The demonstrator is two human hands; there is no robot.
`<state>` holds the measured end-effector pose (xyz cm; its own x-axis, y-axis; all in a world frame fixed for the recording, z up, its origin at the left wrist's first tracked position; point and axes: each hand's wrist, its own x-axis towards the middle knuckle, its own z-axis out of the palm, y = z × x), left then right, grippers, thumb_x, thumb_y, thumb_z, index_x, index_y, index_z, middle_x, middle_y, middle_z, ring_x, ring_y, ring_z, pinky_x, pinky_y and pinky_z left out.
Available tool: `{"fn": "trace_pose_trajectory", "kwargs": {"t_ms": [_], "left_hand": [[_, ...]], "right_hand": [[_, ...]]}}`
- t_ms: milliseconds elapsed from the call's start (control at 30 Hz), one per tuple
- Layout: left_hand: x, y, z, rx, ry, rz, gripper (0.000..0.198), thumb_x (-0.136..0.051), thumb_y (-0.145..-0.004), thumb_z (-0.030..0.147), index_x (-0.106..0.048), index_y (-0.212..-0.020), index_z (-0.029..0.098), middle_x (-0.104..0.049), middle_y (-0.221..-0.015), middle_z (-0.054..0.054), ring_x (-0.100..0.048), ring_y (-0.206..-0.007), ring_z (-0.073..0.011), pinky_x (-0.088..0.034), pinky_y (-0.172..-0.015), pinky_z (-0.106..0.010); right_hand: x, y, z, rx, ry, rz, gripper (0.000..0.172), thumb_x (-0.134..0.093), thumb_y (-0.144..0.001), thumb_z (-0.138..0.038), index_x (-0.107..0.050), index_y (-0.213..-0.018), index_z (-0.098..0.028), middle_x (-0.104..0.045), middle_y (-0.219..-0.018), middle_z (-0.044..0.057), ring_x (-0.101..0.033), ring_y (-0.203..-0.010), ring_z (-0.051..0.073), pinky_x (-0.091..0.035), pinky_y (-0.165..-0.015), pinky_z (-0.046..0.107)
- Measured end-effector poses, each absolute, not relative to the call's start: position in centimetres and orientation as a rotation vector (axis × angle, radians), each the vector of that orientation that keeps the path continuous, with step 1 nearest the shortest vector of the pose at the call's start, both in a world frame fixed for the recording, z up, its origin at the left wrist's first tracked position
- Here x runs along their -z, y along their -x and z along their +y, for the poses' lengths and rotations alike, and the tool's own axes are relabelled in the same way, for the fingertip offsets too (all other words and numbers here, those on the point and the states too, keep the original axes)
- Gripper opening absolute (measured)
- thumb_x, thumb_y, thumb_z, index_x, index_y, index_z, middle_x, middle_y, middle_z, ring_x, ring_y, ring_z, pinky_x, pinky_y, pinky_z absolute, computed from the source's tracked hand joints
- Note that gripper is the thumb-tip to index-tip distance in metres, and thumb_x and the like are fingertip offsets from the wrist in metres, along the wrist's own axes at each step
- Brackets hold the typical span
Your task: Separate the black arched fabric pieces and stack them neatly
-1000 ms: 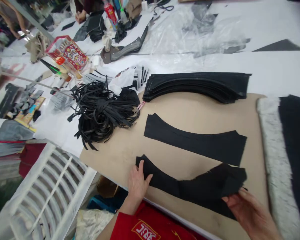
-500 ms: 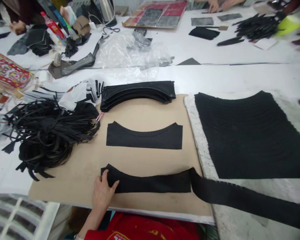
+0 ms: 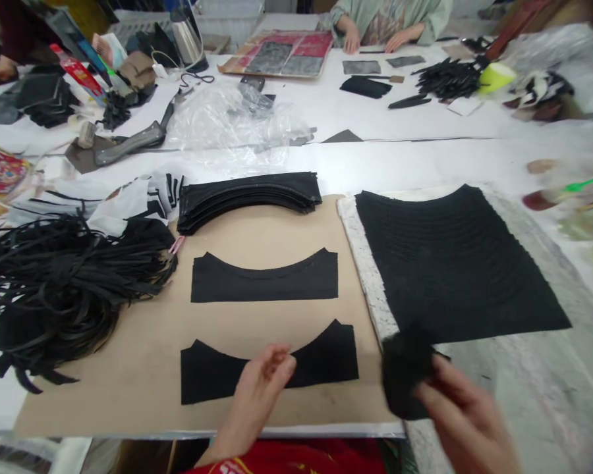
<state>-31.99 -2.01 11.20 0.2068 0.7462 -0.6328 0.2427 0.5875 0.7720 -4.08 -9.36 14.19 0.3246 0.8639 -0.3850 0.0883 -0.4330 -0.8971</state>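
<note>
The left hand [image 3: 259,388] sits low in the frame, just left of centre. Its fingers reach forward, close together and blurred, and it grips nothing that shows. The fingertips lie over the middle of the upper edge of the near curved black piece [image 3: 321,359], but I cannot tell whether they press on it. That piece lies flat on the brown board [image 3: 143,368], its scooped edge towards the top of the frame.

The right hand [image 3: 462,421] is in the lower right corner, also blurred. Its fingers are closed around a bunched black fabric [image 3: 405,375], which sticks out up and to the left of the hand. The bunch hangs over the board's right edge, just beside the near piece's right end.

Above the near piece, in the middle of the board, lies a second curved black piece [image 3: 264,280], flat and apart from both hands. Higher still, a stack of curved pieces [image 3: 250,194] rests on the board's upper edge. A heap of black strips [image 3: 64,289] fills the left side of the frame. Right of the board, a white fleecy pad [image 3: 366,263] carries a large black stack [image 3: 454,263]. On the white desk [image 3: 425,158] behind lies a crumpled plastic sheet [image 3: 232,125], and another person's hands [image 3: 375,43] are at the top edge.
</note>
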Motion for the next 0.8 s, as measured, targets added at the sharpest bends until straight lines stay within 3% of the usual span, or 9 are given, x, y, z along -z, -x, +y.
{"fn": "trace_pose_trajectory", "kwargs": {"t_ms": [100, 233, 400, 467, 567, 600, 667, 733, 800], "left_hand": [[-14.4, 29.4, -1.4, -0.455, -0.799, 1.179, 0.058, -0.062, -0.075, 0.062, -0.066, -0.111, 0.017, -0.072, -0.100, -0.011, -0.067, -0.096, -0.0263, -0.054, -0.085, -0.035], [-15.2, 31.0, -0.6, -0.435, -0.919, 1.365, 0.045, -0.076, -0.062, 0.052, -0.072, -0.089, 0.016, -0.074, -0.085, -0.008, -0.067, -0.086, -0.0267, -0.054, -0.078, -0.033], [-13.1, 35.0, 0.0, -0.486, -0.887, 1.557, 0.038, -0.071, -0.065, 0.052, -0.072, -0.071, 0.015, -0.073, -0.074, -0.006, -0.066, -0.076, -0.0254, -0.055, -0.072, -0.033], [-12.6, 36.3, 0.2, -0.492, -0.904, 1.606, 0.039, -0.071, -0.065, 0.051, -0.074, -0.076, 0.014, -0.074, -0.077, -0.007, -0.066, -0.078, -0.0259, -0.055, -0.075, -0.034], [-13.1, 37.6, 0.6, -0.531, -1.107, 1.557, 0.033, -0.069, -0.072, 0.045, -0.076, -0.090, 0.017, -0.074, -0.091, -0.007, -0.066, -0.089, -0.0242, -0.053, -0.082, -0.030], [-13.5, 37.9, 0.8, -0.529, -1.197, 1.508, 0.029, -0.067, -0.076, 0.042, -0.076, -0.091, 0.019, -0.073, -0.093, -0.007, -0.066, -0.091, -0.0226, -0.052, -0.082, -0.028], [-14.4, 38.4, 1.2, -0.512, -1.347, 1.393, 0.022, -0.062, -0.083, 0.037, -0.075, -0.090, 0.021, -0.071, -0.091, -0.005, -0.065, -0.087, -0.0187, -0.051, -0.077, -0.024], [-15.2, 38.9, 1.6, -0.503, -1.421, 1.324, 0.020, -0.058, -0.087, 0.034, -0.074, -0.089, 0.021, -0.070, -0.085, -0.003, -0.064, -0.080, -0.0157, -0.050, -0.072, -0.022], [-15.8, 39.6, 2.1, -0.525, -1.424, 1.359, 0.021, -0.058, -0.087, 0.035, -0.074, -0.087, 0.021, -0.069, -0.080, -0.002, -0.063, -0.075, -0.0145, -0.049, -0.069, -0.021]], "right_hand": [[-14.6, 11.5, -6.7, -1.043, 1.584, -1.312, 0.006, -0.053, -0.087, -0.025, -0.055, -0.082, -0.021, -0.059, -0.092, 0.008, -0.059, -0.081, 0.019, -0.051, -0.068, 0.028], [-13.2, 18.8, -4.9, -1.002, 1.448, -1.484, 0.015, -0.043, -0.086, -0.014, -0.052, -0.096, -0.020, -0.057, -0.093, 0.006, -0.057, -0.083, 0.016, -0.049, -0.073, 0.027], [-12.1, 20.5, -4.5, -1.236, 1.345, -1.526, 0.018, -0.041, -0.085, -0.010, -0.050, -0.096, -0.021, -0.055, -0.100, 0.005, -0.056, -0.090, 0.014, -0.048, -0.080, 0.027], [-12.0, 19.9, -3.6, -1.251, 1.380, -1.598, 0.031, -0.044, -0.084, -0.009, -0.050, -0.112, -0.021, -0.054, -0.116, 0.007, -0.052, -0.107, 0.015, -0.045, -0.094, 0.030], [-11.6, 18.5, -1.2, -1.224, 1.461, -1.811, 0.062, -0.057, -0.079, -0.016, -0.038, -0.137, -0.021, -0.042, -0.142, 0.010, -0.035, -0.133, 0.022, -0.026, -0.115, 0.044], [-11.5, 18.0, -0.3, -1.265, 1.443, -1.894, 0.070, -0.062, -0.077, -0.021, -0.035, -0.141, -0.021, -0.040, -0.144, 0.010, -0.033, -0.135, 0.023, -0.018, -0.118, 0.048], [-11.0, 16.9, 1.5, -1.421, 1.371, -2.030, 0.077, -0.070, -0.074, -0.032, -0.036, -0.143, -0.023, -0.051, -0.137, 0.008, -0.042, -0.130, 0.024, -0.006, -0.119, 0.051], [-10.3, 15.6, 2.8, -1.562, 1.332, -2.123, 0.061, -0.069, -0.076, -0.034, -0.049, -0.133, -0.026, -0.064, -0.117, 0.003, -0.056, -0.114, 0.021, -0.005, -0.119, 0.050], [-9.4, 14.2, 3.2, -1.610, 1.357, -2.214, 0.038, -0.063, -0.079, -0.025, -0.062, -0.117, -0.027, -0.069, -0.101, -0.001, -0.063, -0.101, 0.020, -0.009, -0.119, 0.047]]}}
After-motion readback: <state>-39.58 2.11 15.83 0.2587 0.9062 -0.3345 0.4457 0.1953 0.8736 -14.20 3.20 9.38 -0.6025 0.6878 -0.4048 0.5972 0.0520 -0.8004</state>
